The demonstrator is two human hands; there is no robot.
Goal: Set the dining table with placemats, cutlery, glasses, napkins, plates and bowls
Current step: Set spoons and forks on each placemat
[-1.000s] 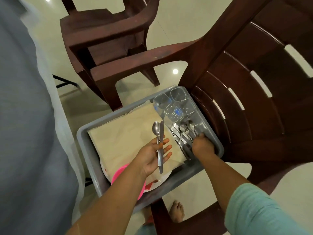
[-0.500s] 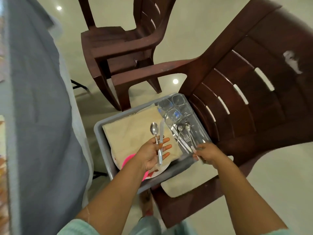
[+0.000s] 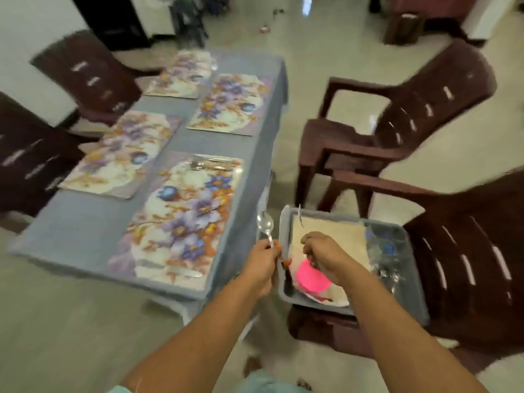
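Tiled floor, grey tray (image 3: 414, 293) sits on a brown chair (image 3: 467, 265) beside the table (image 3: 79, 231). Left hand (image 3: 262, 263) grips a spoon (image 3: 265, 224) by the handle, bowl up. Right hand (image 3: 326, 255) is curled round a thin utensil (image 3: 300, 215), likely a fork; blur hides detail. Nearest placemat (image 3: 184, 219) already carries cutlery at its far edge; three more lie beyond. Risk: loose grips, a piece slips to the floor mid-swing.

Left hand (image 3: 262, 258) and right hand (image 3: 321, 255) both curled, arms outstretched.
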